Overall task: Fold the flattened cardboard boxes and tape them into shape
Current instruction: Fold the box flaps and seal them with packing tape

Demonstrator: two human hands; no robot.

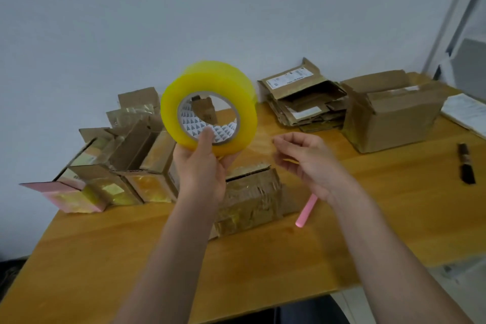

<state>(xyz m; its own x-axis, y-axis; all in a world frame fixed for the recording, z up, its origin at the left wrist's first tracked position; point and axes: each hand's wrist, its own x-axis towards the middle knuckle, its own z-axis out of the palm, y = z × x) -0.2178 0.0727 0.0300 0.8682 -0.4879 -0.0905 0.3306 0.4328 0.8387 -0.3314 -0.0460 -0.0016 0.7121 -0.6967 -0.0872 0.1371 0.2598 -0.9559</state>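
My left hand [202, 166] holds a big roll of yellow tape [210, 102] up over the table, thumb at the cardboard core. My right hand [302, 158] is just right of the roll, fingers curled, pinching what looks like the end of a faint clear strip drawn from the roll. Below both hands a small cardboard box [252, 200], heavily wrapped in tape, sits on the wooden table [263, 258] with its top seam slightly open. A stack of flattened cardboard boxes [307, 102] lies at the back, against the wall.
Several taped small boxes [118, 173] stand grouped at the left. At the back right is a larger open cardboard box [389, 118], with papers [465, 110] beyond it. A pink stick [306, 210] lies by my right wrist, and a dark cutter [466, 166] lies far right.
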